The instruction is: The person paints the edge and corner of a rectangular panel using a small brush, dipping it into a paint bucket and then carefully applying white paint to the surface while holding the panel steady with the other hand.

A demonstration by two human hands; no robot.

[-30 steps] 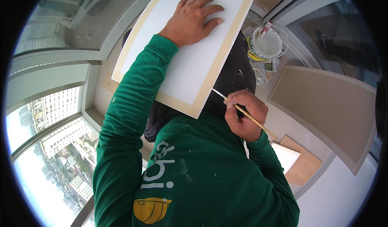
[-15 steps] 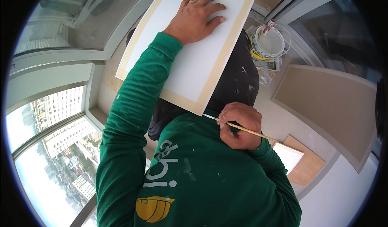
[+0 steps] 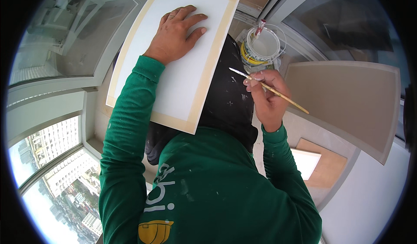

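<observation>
A white board (image 3: 173,85) edged with tan masking tape rests across my lap. My left hand (image 3: 176,33) lies on its upper part, fingers spread over the white surface. In my right hand (image 3: 270,94) is a thin paintbrush (image 3: 284,97) with a light wooden handle, gripped near its ferrule. The brush tip is whitish and points up and left, in the air over my dark, paint-spotted trousers (image 3: 226,87). Beyond that hand, a paint bucket (image 3: 263,44) stands on the floor, with a red-handled tool (image 3: 260,26) leaning in it.
At the right stands a large beige panel (image 3: 347,100) with a pale border. Below it a brown board (image 3: 328,163) and a white sheet (image 3: 306,162) lie on the floor. Windows (image 3: 56,170) line the left side, and glass door panels (image 3: 365,31) stand at the upper right.
My right hand has moved up and away from the board's near corner with the brush, toward the bucket. My left hand stays on the board; the whole view has shifted.
</observation>
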